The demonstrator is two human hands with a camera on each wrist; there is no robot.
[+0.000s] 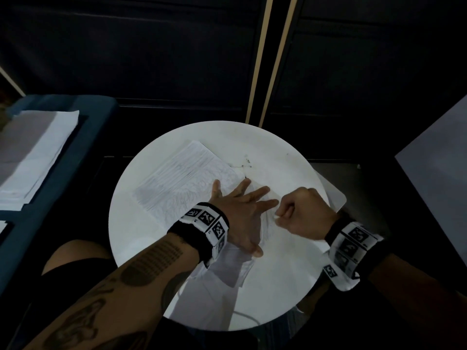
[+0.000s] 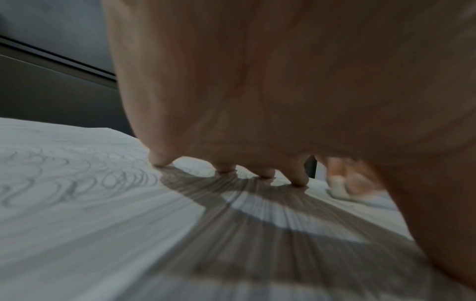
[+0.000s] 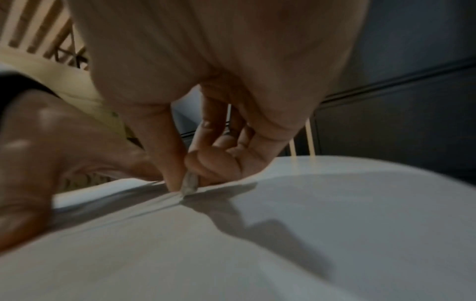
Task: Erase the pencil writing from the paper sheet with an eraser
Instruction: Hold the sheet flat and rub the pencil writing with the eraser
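Eraser (image 3: 190, 184) upright in right hand (image 1: 304, 213), tip on paper sheet (image 1: 187, 178)

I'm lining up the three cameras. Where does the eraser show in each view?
Head: eraser, a small white tip at the right hand, right of centre.
Left wrist: pale blurred block, right of the left hand.
Right wrist: centre, pinched, touching the paper sheet.
Shared landmark: the paper sheet.

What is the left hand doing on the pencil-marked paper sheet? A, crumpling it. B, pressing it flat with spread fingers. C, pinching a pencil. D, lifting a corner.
B: the left hand lies spread on the pencil-marked paper sheet, fingertips touching it.
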